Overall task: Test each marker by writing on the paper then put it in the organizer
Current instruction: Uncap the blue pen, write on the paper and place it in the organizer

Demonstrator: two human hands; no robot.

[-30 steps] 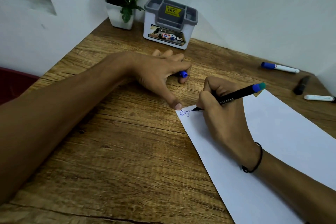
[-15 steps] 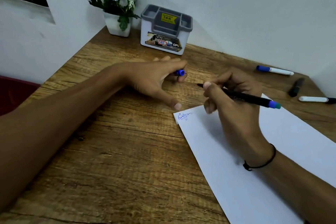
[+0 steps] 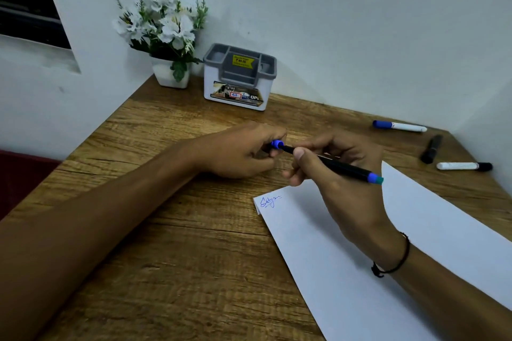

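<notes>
My right hand grips a black marker with a blue-green rear end, held level above the desk. Its tip meets a blue cap that my left hand pinches between the fingers. The white paper lies under my right wrist, with a short blue scribble at its top left corner. The grey-and-white organizer stands at the back against the wall, its compartments showing no markers.
Three more markers lie at the right: a white one with a blue cap, a black one, and a white one with a black cap. A white pot of flowers stands left of the organizer. Walls close the desk at the back and right.
My right hand lifted the marker off the paper after writing and swung its tip to the left. My left hand raised the blue cap off the desk to meet the tip.
</notes>
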